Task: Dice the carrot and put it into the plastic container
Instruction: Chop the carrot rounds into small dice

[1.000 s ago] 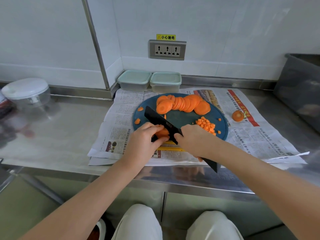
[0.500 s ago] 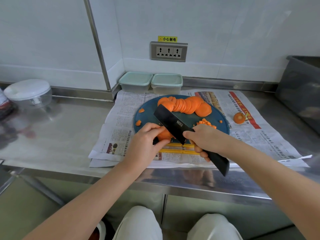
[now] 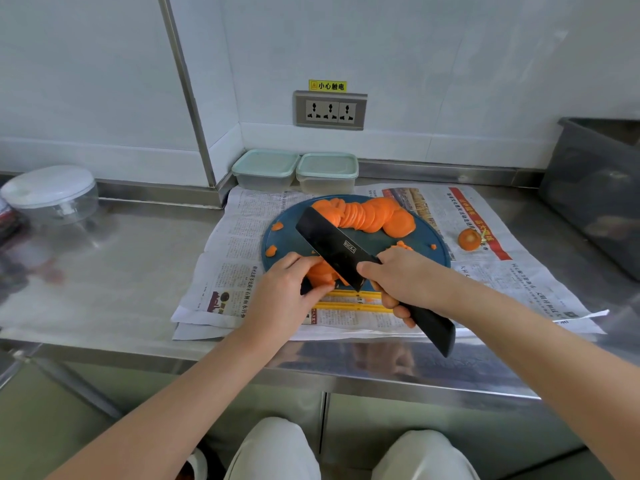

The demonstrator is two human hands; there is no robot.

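Right hand point(image 3: 408, 282) wraps the knife point(image 3: 332, 247) handle in the head view. The blade tilts over the carrot stack point(image 3: 320, 273) that my left hand point(image 3: 280, 299) pinches at the cutting board's point(image 3: 381, 239) near edge.

Risk, as I judge it: the left fingertips sit just beside the blade, and the stack may slip.

Plastic containers point(image 3: 327, 169), lidded, stand far. The counter point(image 3: 138, 258) offers room to the left.

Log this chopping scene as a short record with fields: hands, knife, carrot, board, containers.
Cutting board: round, blue, on newspaper
Left hand: holds a small carrot stack at the board's near edge
Knife: black blade angled over that stack
Right hand: grips the knife handle
Carrot slices: fanned row at the board's far side
Diced carrot: small pile by the right hand
Containers: two, lids on, by the wall
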